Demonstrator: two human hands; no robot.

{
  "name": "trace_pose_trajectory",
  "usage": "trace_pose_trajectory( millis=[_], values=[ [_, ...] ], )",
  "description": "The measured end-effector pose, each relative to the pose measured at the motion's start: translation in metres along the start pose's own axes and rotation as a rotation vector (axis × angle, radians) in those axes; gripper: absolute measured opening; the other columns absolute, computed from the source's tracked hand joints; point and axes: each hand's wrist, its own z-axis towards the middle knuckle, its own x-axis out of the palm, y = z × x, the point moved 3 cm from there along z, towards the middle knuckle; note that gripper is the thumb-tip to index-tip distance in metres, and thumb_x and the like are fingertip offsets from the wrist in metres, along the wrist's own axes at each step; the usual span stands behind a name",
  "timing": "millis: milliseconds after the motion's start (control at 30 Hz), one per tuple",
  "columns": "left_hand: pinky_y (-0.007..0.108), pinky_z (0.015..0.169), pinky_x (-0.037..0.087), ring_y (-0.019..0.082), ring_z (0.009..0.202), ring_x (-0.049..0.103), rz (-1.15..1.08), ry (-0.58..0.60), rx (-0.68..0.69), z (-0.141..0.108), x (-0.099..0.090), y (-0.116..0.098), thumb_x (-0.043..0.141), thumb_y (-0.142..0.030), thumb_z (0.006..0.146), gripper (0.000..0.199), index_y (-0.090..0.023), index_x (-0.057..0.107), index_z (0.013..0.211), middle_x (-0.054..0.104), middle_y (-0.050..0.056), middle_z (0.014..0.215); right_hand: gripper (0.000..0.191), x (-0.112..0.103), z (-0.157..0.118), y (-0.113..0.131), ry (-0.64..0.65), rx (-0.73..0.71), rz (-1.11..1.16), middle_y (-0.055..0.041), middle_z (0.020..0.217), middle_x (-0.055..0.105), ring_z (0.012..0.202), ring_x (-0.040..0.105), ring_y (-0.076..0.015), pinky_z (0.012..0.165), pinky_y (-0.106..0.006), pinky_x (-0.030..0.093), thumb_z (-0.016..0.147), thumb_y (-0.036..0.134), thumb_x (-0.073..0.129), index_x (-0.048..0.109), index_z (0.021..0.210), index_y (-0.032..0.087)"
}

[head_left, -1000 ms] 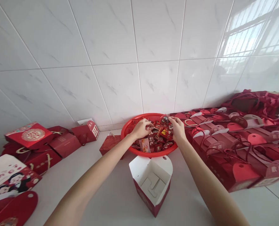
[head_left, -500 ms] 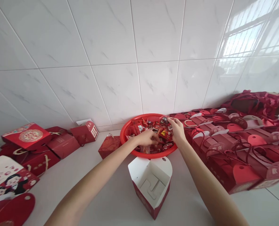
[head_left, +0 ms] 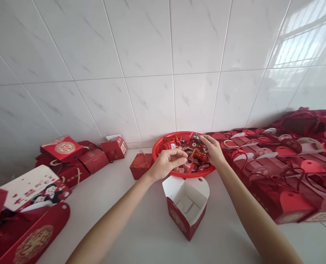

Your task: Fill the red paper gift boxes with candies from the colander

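Note:
A red plastic basket (head_left: 158,146) full of wrapped candies (head_left: 198,156) stands against the tiled wall. My left hand (head_left: 170,161) is over the basket's left front part, its thumb and fingers curled towards each other; whatever lies between them is too small to make out. At the basket's right side, my right hand (head_left: 211,148) has its fingertips closed on a dark red candy packet (head_left: 195,137). Just in front of the basket is an open red box (head_left: 179,220) with a white inside; only its folded bottom shows in it.
Rows of closed red gift boxes (head_left: 278,194) with cord handles fill the right side. A small red box (head_left: 141,165) touches the basket's left. Further left lie stacked red boxes (head_left: 94,159) and, nearer, a large open red box (head_left: 39,234).
My left hand has lifted out of the candies and drawn back towards the basket's front left rim. My right hand stays at the right side. The whole view has shifted leftwards.

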Motion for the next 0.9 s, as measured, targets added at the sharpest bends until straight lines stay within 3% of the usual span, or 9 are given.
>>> trace_pose_trajectory(
  millis=[100, 200, 367, 533, 667, 800, 900],
  values=[
    [0.033, 0.086, 0.054, 0.020, 0.093, 0.068, -0.036, 0.040, -0.032, -0.023, 0.000, -0.006, 0.074, -0.041, 0.082, 0.025, -0.017, 0.071, 0.089, 0.072, 0.007, 0.098, 0.038, 0.004, -0.013, 0.005, 0.085, 0.040, -0.039, 0.0012, 0.070, 0.067, 0.068, 0.062, -0.0171, 0.063, -0.028, 0.051, 0.062, 0.053, 0.085, 0.071, 0.078, 0.022],
    [0.032, 0.082, 0.056, 0.021, 0.097, 0.068, -0.026, 0.047, -0.026, -0.036, 0.001, -0.008, 0.074, -0.041, 0.082, 0.024, -0.017, 0.072, 0.089, 0.071, 0.007, 0.099, 0.037, 0.008, -0.025, 0.016, 0.151, 0.050, -0.087, 0.0006, 0.072, 0.068, 0.069, 0.062, -0.0163, 0.063, -0.026, 0.050, 0.062, 0.052, 0.085, 0.071, 0.077, 0.021],
    [0.029, 0.079, 0.056, 0.020, 0.092, 0.067, 0.065, 0.027, 0.032, -0.046, 0.001, -0.006, 0.071, -0.039, 0.084, 0.023, -0.018, 0.073, 0.093, 0.069, 0.006, 0.099, 0.037, 0.013, -0.044, 0.045, 0.280, -0.004, -0.306, 0.0025, 0.065, 0.061, 0.056, 0.051, -0.0115, 0.051, -0.024, 0.040, 0.070, 0.055, 0.080, 0.071, 0.077, 0.020],
    [0.029, 0.074, 0.054, 0.017, 0.078, 0.065, 0.172, 0.144, 0.007, -0.051, 0.001, -0.006, 0.069, -0.039, 0.086, 0.023, -0.018, 0.073, 0.093, 0.071, 0.004, 0.087, 0.037, 0.015, -0.060, 0.069, 0.386, -0.106, -0.561, 0.0026, 0.061, 0.053, 0.054, 0.040, -0.0098, 0.049, -0.024, 0.030, 0.077, 0.055, 0.074, 0.071, 0.077, 0.017],
    [0.028, 0.074, 0.052, 0.019, 0.086, 0.065, 0.294, 0.214, 0.024, -0.056, 0.000, -0.010, 0.066, -0.039, 0.089, 0.023, -0.020, 0.075, 0.098, 0.072, 0.006, 0.093, 0.036, 0.019, -0.067, 0.073, 0.488, -0.171, -0.689, 0.0011, 0.063, 0.053, 0.056, 0.038, -0.0100, 0.049, -0.024, 0.029, 0.080, 0.052, 0.072, 0.069, 0.074, 0.017],
    [0.026, 0.071, 0.050, 0.018, 0.085, 0.063, 0.384, 0.213, 0.023, -0.057, -0.004, -0.014, 0.064, -0.039, 0.090, 0.023, -0.021, 0.075, 0.097, 0.068, 0.006, 0.098, 0.036, 0.026, -0.072, 0.071, 0.615, -0.163, -0.748, 0.0024, 0.060, 0.050, 0.054, 0.038, -0.0103, 0.049, -0.025, 0.028, 0.083, 0.052, 0.069, 0.067, 0.072, 0.018],
    [0.026, 0.070, 0.049, 0.017, 0.081, 0.061, 0.396, 0.203, 0.034, -0.057, -0.008, -0.015, 0.063, -0.038, 0.090, 0.021, -0.019, 0.073, 0.090, 0.067, 0.004, 0.089, 0.034, 0.030, -0.075, 0.069, 0.676, -0.129, -0.749, 0.0033, 0.060, 0.048, 0.054, 0.039, -0.0109, 0.050, -0.026, 0.030, 0.083, 0.052, 0.069, 0.066, 0.074, 0.019]
  ],
)
